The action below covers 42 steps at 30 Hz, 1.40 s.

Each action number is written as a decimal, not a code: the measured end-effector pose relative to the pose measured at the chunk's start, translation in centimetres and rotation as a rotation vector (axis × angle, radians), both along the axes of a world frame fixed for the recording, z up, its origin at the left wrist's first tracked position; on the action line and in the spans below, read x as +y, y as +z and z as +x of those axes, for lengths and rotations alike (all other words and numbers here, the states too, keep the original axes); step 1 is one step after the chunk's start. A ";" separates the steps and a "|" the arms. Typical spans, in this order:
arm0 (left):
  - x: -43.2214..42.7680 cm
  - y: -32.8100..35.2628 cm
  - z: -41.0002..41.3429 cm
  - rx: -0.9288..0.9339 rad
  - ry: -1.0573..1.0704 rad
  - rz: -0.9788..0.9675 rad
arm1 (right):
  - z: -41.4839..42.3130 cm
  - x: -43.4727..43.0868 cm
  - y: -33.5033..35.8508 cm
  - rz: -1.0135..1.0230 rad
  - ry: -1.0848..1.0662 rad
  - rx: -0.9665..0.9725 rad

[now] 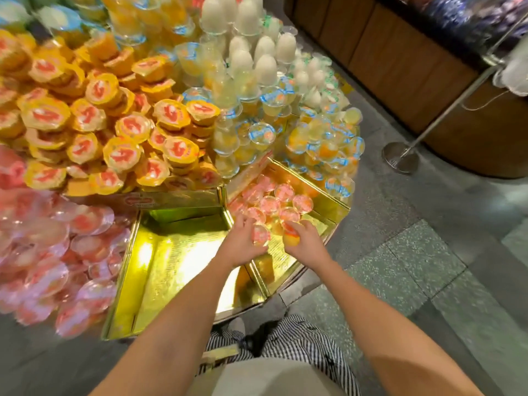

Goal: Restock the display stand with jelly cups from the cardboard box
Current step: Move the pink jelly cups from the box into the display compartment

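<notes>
- My left hand [243, 242] has its fingers and thumb curled round a pink-lidded cup [260, 235], which is pressed against the thumb side. Motion blur softens the edges of the grip.
- My right hand [307, 242] is closed over an orange cup [291, 239], with fingers wrapped across its top. The two held cups sit almost touching between the hands.
- Both hands are over the near end of a gold compartment [333, 202] of the display stand [325, 241]. Just beyond the fingertips, a cluster of jelly cups [275, 200] with pink speckled lids sits upright in it.
- Left of the left hand lies a second gold tray [171, 254], with its shiny floor showing.
- Further left of that tray is a heap of clear pink cups [57, 252].
- Beyond the grip and to the left is a big mound of yellow cups [114, 124] with red-and-white lids.
- Straight beyond the grip are clear cups with blue-rimmed lids [258, 134], and behind those, white cone-shaped jellies [265, 67].
</notes>
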State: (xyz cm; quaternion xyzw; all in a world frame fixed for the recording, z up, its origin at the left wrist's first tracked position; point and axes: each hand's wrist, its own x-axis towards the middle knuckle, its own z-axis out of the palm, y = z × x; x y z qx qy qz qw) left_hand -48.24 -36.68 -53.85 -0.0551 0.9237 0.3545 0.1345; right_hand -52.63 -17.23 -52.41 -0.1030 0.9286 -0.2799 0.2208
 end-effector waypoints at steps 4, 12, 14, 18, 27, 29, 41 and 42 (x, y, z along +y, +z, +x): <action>1.1 -1.7 -1.7 -0.063 0.002 -0.072 | -3.6 0.0 -2.1 0.057 0.140 -0.063; 5.0 -4.4 -3.1 -0.175 0.177 -0.168 | -9.5 -0.3 -4.8 0.300 0.714 0.045; 5.9 -5.4 -3.1 -0.187 0.278 -0.165 | -10.3 -0.4 -5.7 0.296 0.770 0.028; 8.1 -6.7 -3.4 -0.234 0.461 -0.209 | -10.9 -0.8 -7.4 0.264 0.902 0.154; 10.1 -10.6 -4.9 -0.230 0.701 -0.317 | -11.7 -2.4 -13.0 0.341 1.077 0.361; 10.0 -11.5 -5.1 -0.220 0.701 -0.358 | -12.0 -2.6 -14.2 0.342 1.110 0.388; 10.6 -12.5 -4.9 -0.224 0.768 -0.285 | -13.7 -0.9 -16.1 0.166 1.184 0.403; 10.8 -12.5 -4.7 -0.218 0.771 -0.269 | -13.8 -0.8 -16.0 0.166 1.181 0.400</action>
